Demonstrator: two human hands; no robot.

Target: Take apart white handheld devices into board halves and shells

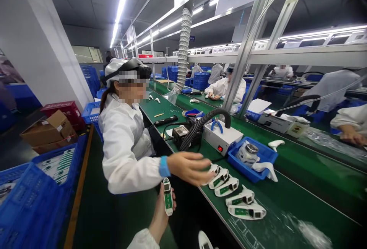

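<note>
Green matting covers the long table, which runs under aluminium framing and strip lights in a factory hall lined with blue crates. A row of white shells with green boards lies near the table's edge. The person's left hand, low in the head view, pinches one white shell with a board; the right hand is cut off, its state unknowable. A co-worker's hand spreads over the row.
</note>
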